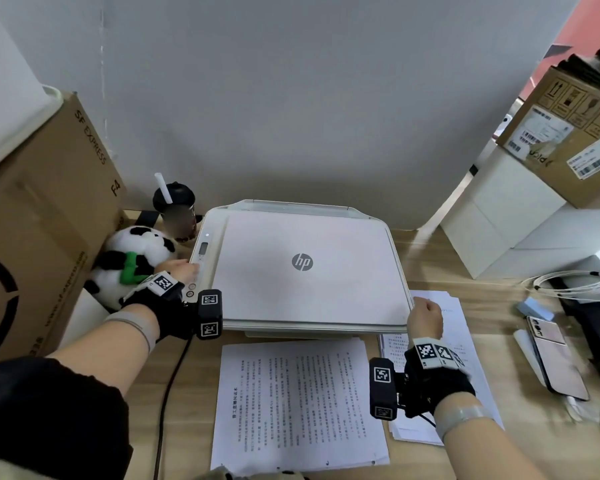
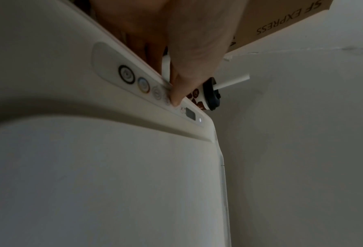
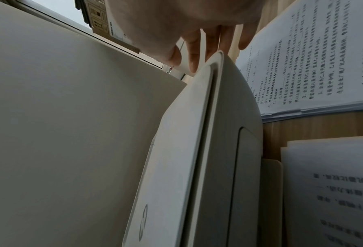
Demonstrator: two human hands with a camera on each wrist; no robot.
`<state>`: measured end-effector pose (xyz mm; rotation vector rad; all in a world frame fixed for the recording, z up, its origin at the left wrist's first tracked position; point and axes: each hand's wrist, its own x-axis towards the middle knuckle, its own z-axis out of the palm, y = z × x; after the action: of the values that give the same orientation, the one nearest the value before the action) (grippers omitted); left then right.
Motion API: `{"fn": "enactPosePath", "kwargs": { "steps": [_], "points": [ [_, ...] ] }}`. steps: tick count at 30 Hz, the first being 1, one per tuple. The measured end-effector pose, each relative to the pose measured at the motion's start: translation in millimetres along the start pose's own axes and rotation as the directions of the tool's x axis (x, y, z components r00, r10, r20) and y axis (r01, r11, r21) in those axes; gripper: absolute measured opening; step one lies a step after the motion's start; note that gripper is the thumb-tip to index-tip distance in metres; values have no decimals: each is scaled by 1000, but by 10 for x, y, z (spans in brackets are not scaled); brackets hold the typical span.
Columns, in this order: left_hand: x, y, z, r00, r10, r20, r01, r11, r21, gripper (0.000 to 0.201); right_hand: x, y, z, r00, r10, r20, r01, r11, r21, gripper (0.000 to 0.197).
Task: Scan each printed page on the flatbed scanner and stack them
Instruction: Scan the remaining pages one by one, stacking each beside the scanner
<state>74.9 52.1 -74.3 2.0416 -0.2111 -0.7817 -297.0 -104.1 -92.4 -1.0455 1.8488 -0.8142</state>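
Note:
A white HP flatbed scanner (image 1: 309, 289) sits at the middle of the wooden desk with its lid (image 3: 176, 158) down. My left hand (image 1: 179, 271) reaches onto the control panel (image 2: 134, 83) on the scanner's left side, and one fingertip (image 2: 175, 100) presses among the round buttons. My right hand (image 1: 426, 315) rests at the lid's front right corner, with its fingertips (image 3: 194, 63) touching the edge. A stack of printed pages (image 1: 298, 403) lies face up in front of the scanner. A second stack (image 1: 465, 341) lies to the right, partly under my right wrist.
A panda plush (image 1: 129, 265), a drink cup with a straw (image 1: 177, 216) and a big cardboard box (image 1: 42, 220) crowd the scanner's left side. On the right lie a phone (image 1: 555, 355) and a coiled white cable (image 1: 575, 284), with white boxes (image 1: 499, 220) behind them. A black cord (image 1: 168, 393) runs down the desk.

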Motion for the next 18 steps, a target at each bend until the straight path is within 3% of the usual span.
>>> {"fn": "enactPosePath", "kwargs": {
  "steps": [3, 5, 7, 13, 18],
  "points": [
    [14, -49, 7, 1000, 11, -27, -11, 1000, -5, 19, -23, 21, -24, 999, 8, 35, -11, 998, 66, 35],
    [-51, -111, 67, 996, 55, -73, -52, 998, 38, 27, -65, 47, -39, 999, -14, 49, 11, 997, 78, 36],
    [-137, -194, 126, 988, 102, -116, -91, 991, 102, 22, -108, 89, -52, 998, -34, 54, 30, 997, 72, 37],
    [-433, -420, 235, 937, 179, -299, -76, 942, 326, 36, -130, 293, -73, 990, -123, 67, 119, 991, 54, 36],
    [-694, -531, 349, 932, 106, -347, -29, 975, 221, 42, -99, 395, -94, 974, -198, 112, 192, 979, 64, 38]
  ]
}}
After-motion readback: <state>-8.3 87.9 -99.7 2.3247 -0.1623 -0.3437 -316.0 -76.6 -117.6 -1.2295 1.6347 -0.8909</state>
